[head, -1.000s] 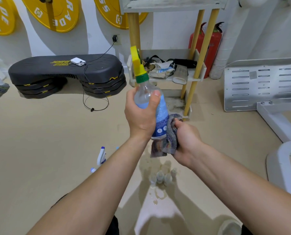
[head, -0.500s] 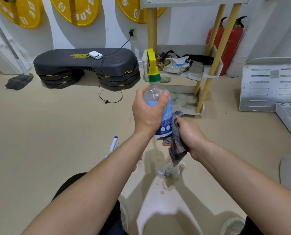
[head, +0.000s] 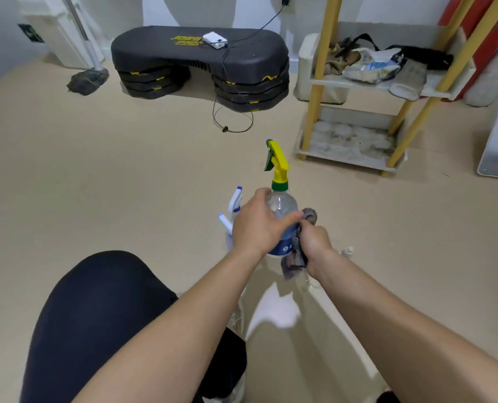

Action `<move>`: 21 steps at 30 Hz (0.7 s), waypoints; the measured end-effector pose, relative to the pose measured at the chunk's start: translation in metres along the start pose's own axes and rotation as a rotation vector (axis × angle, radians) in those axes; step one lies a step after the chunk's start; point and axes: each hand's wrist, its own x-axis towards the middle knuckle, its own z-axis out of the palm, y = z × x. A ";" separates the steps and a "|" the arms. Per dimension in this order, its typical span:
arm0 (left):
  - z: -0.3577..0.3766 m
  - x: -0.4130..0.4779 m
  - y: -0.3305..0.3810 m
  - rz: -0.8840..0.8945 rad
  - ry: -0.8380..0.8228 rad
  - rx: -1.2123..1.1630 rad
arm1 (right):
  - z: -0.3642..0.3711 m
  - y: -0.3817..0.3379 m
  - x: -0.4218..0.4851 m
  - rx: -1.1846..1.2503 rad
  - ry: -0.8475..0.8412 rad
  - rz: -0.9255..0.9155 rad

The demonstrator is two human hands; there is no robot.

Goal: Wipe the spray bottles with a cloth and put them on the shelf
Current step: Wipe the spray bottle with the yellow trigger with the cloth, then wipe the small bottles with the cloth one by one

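My left hand (head: pixel 259 223) grips a clear spray bottle (head: pixel 282 203) with a blue label and a yellow and green trigger head, holding it upright over the floor. My right hand (head: pixel 314 242) holds a grey cloth (head: pixel 295 257) bunched against the bottle's right side. Behind my left hand stand two white spray bottles with blue tips (head: pixel 233 205), partly hidden. The shelf (head: pixel 349 154) with yellow legs stands at the back right; its stained bottom tier holds nothing.
A small white bottle (head: pixel 348 251) stands on the floor right of my right hand. A black step platform (head: pixel 198 62) with a cable lies at the back. A mop head (head: pixel 86 80) rests at the back left. The shelf's middle tier holds bags and rags (head: pixel 372 64).
The view has tilted down and the bottle with both hands now sits lower and nearer the floor. The cloth stays pressed against the bottle's right side.
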 end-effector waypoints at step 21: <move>0.159 0.031 -0.181 -0.435 0.147 -0.115 | 0.016 0.125 0.110 -0.313 -0.114 0.058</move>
